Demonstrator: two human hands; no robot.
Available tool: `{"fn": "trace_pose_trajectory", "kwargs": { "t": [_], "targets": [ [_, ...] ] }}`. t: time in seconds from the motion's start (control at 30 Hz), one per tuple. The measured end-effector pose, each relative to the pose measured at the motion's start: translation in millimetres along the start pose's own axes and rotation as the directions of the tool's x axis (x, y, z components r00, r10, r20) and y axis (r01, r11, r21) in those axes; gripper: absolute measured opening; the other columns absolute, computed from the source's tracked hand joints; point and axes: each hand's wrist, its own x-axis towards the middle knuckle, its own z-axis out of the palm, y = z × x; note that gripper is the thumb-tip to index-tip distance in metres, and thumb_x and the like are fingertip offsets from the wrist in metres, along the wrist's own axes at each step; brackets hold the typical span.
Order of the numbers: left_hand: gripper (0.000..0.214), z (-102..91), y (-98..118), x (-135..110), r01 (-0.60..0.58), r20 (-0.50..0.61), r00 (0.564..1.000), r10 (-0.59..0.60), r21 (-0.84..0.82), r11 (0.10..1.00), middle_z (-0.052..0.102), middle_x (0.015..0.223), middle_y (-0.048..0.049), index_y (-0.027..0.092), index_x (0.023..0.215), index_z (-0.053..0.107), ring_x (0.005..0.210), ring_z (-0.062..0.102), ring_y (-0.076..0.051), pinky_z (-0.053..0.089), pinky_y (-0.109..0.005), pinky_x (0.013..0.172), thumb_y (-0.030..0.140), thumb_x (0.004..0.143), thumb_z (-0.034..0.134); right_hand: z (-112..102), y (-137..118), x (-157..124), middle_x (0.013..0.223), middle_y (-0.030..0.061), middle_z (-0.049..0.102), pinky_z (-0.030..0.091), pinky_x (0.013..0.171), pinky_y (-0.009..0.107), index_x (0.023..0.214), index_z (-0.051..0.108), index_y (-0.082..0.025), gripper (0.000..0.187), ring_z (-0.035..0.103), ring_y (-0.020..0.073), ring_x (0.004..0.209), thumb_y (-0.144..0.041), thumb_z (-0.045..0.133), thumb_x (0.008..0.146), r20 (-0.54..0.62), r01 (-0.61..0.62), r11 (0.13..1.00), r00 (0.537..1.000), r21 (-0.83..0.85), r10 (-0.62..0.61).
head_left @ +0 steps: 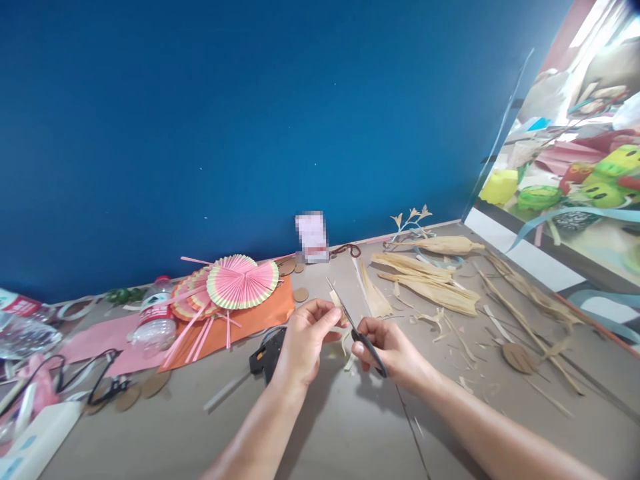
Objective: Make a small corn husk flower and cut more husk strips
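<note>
My left hand (pixel 303 340) pinches a small pale piece of dried husk (pixel 336 301) between thumb and fingers, above the brown table (pixel 320 427). My right hand (pixel 395 352) is closed round the black handles of a pair of scissors (pixel 361 337), whose blades point up and left toward the husk piece. Both hands hover close together near the middle of the table. A black glue gun (pixel 265 355) lies just under and left of my left hand.
Pink and green paper fans (pixel 235 283) rest on orange paper (pixel 250 320) at the left, beside a plastic bottle (pixel 154 319). Dried husks (pixel 425 280) and thin stalks (pixel 525 327) are scattered at the right. A blue wall (pixel 250 120) stands behind. Cables and clutter fill the left edge.
</note>
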Motion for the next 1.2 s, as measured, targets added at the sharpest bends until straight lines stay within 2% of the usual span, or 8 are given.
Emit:
{"fn": "trace_pose_trajectory", "kwargs": {
  "t": [0.3,0.67,0.83,1.2],
  "targets": [
    [0.014,-0.4,0.0,-2.2,0.004,0.024,1.000,-0.005,0.034,0.999,0.059,0.061,0.0002,0.016,0.065,0.051,0.064,0.056,-0.011,0.042,-0.019,0.054,0.027,0.067,0.060,-3.0,-2.4,-0.7,0.043,-0.0057,0.048,0.026,0.037,0.016,0.062,0.044,-0.016,0.039,0.040,0.0047,0.038,-0.047,0.068,0.059,-0.003,-0.013,1.000,1.000,-0.019,0.013],
    [0.013,-1.4,3.2,-3.2,-0.020,0.047,0.999,0.019,0.024,1.000,0.058,0.064,0.0011,0.016,0.069,0.053,0.063,0.057,-0.011,0.043,-0.018,0.054,0.026,0.067,0.060,-5.4,-1.8,-1.8,0.044,-0.0066,0.046,0.027,0.038,0.016,0.061,0.045,-0.015,0.037,0.042,0.0051,0.040,-0.042,0.070,0.058,0.002,-0.013,1.000,1.000,-0.016,0.013],
    [0.021,-0.6,4.7,-2.6,-0.042,0.006,0.999,0.042,0.033,0.999,0.057,0.061,0.0007,0.015,0.065,0.052,0.061,0.057,-0.011,0.043,-0.018,0.053,0.034,0.069,0.060,-5.9,-0.4,-1.6,0.044,-0.0069,0.045,0.028,0.038,0.016,0.061,0.044,-0.016,0.038,0.042,0.0052,0.039,-0.044,0.069,0.059,0.001,-0.013,1.000,1.000,-0.028,0.013],
    [0.018,-0.6,6.2,-4.4,-0.014,0.007,1.000,0.014,0.019,1.000,0.059,0.058,0.0022,0.017,0.066,0.051,0.061,0.059,-0.012,0.043,-0.019,0.055,0.032,0.070,0.059,-6.1,1.2,-2.8,0.043,-0.0071,0.045,0.028,0.038,0.016,0.061,0.044,-0.016,0.037,0.041,0.0055,0.038,-0.045,0.067,0.060,0.028,-0.015,1.000,0.999,-0.009,0.016]
  ]
}}
